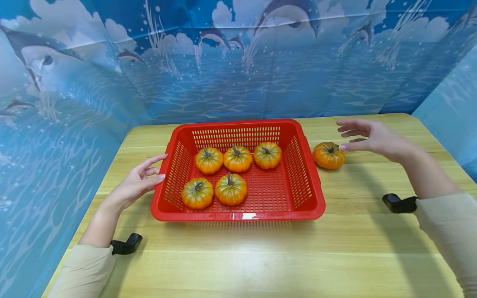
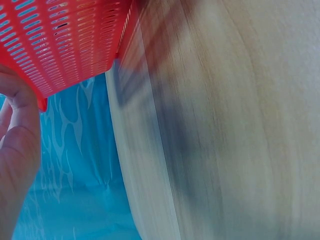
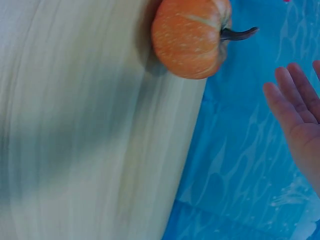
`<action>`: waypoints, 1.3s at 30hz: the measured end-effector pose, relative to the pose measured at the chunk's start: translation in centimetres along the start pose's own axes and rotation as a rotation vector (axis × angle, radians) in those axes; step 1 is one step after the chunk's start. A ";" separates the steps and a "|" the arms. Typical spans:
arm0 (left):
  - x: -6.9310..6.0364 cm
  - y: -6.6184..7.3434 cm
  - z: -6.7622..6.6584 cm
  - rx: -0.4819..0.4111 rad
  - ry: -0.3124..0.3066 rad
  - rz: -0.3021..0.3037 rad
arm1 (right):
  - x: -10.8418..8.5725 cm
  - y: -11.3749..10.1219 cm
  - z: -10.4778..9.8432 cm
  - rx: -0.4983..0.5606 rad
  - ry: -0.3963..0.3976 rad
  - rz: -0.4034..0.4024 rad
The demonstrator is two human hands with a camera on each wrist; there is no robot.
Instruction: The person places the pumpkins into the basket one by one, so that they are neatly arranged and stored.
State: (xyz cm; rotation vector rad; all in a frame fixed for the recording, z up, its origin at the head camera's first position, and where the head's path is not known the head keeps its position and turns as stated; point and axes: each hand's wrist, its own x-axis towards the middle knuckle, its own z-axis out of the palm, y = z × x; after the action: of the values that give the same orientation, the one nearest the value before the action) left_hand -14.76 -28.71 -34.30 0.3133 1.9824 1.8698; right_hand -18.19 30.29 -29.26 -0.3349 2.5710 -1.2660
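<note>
A red plastic basket (image 1: 238, 216) with slotted walls stands on the table, holding several small orange-and-green pumpkins (image 1: 231, 189) with brown stems. At its left rim is my left hand (image 1: 136, 182), index finger and thumb extended onto the edge; the left wrist view shows this hand (image 2: 17, 135) partly cut off beside the basket wall (image 2: 65, 45). One more pumpkin (image 1: 329, 155) sits outside the basket, on its right. My right hand (image 1: 376, 138) hovers just right of that pumpkin with fingers spread and relaxed. In the right wrist view, a gap separates the pumpkin (image 3: 187, 40) from the hand (image 3: 302, 117).
The light wood table (image 1: 238, 265) runs under everything. A blue curtain (image 1: 238, 91) printed with dolphins hangs behind and at the sides. Black wrist cameras (image 1: 126, 244) are strapped at both sleeves.
</note>
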 end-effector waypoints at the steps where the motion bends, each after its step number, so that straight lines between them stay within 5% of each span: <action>1: 0.0 0.0 0.0 -0.001 -0.001 -0.001 | 0.0 0.2 0.0 0.000 -0.001 0.005; 19: 0.0 0.0 0.0 -0.002 -0.004 -0.006 | 0.7 4.5 1.2 0.056 -0.054 0.091; 39: -0.1 0.2 0.0 -0.022 -0.014 0.011 | 1.4 6.1 2.9 0.096 -0.062 0.149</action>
State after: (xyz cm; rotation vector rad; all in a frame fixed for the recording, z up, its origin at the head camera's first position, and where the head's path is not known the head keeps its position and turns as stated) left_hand -14.71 -28.68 -34.07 0.3302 1.9533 1.8901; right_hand -19.11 31.34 -36.04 -0.1584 2.4238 -1.2985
